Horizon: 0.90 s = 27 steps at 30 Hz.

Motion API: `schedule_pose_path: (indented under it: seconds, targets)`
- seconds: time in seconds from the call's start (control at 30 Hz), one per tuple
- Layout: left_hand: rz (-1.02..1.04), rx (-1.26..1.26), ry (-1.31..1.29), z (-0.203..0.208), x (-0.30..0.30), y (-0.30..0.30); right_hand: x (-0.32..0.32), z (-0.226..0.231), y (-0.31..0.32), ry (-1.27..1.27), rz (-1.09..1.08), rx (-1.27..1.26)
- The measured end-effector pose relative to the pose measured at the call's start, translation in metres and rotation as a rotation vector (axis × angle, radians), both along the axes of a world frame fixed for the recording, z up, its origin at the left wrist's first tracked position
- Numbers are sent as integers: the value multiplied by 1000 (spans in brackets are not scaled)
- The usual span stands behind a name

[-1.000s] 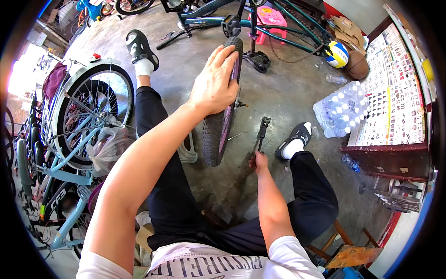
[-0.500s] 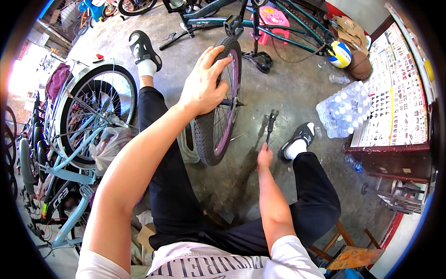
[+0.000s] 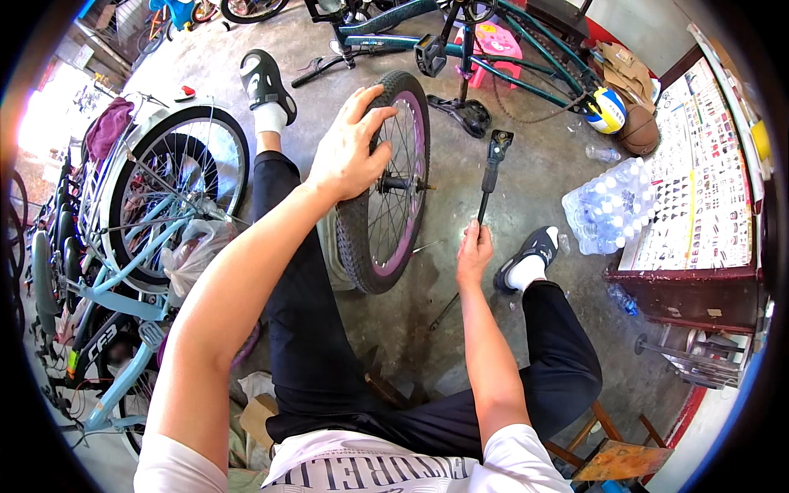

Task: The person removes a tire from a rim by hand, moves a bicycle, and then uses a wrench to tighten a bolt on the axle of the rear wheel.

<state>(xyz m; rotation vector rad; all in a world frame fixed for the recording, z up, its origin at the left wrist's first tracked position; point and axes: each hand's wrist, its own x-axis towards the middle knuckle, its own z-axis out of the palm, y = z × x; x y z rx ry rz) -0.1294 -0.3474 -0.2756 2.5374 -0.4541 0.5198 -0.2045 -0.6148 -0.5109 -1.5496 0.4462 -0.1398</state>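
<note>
A bicycle wheel [image 3: 353,238] with a black knobby tyre and purple rim stands upright between my legs. My left hand [image 3: 352,156] grips its tyre near the top, fingers curled over the tread and thumb towards the spokes. In my right hand [image 3: 474,253] is a bicycle kickstand [image 3: 496,156], pinched around its thin black rod. Its thicker head, with a flat mounting end, points away from me. The rod's lower end shows beyond my hand, near the floor to the left. Under the wheel's left side, a grey basin-like thing is partly hidden.
An upturned teal bicycle frame [image 3: 394,39] lies ahead, beside a pink stool [image 3: 497,41]. Several bicycles [image 3: 136,308] crowd the left. At right are a pack of water bottles [image 3: 608,205], a volleyball [image 3: 606,111], a basketball [image 3: 638,131] and a paper-covered cabinet [image 3: 699,296].
My right hand has risen slightly away from me, lifting and turning the kickstand so its flat head end faces up. My left hand stays on the tyre; the wheel has turned slightly.
</note>
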Motion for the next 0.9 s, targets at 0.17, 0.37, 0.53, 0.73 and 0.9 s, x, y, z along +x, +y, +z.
schedule_pose_path:
  seconds: [0.17, 0.37, 0.53, 0.73, 0.9]
  targets:
    - [-4, -18, -7, -2, 2, 0, -1, -3, 1, -43, 12, -88]
    - [-7, -35, -13, -1, 5, -4, -1, 2, 5, -80, 31, -154]
    - [-3, -33, -23, -3, 6, -7, -3, 3, 3, -97, 36, -182]
    - [-8, -17, -15, -1, 5, -10, -4, 0, -2, -99, 33, -237]
    - [1, -8, -20, -2, 3, -14, -8, -3, -2, -101, 17, -338]
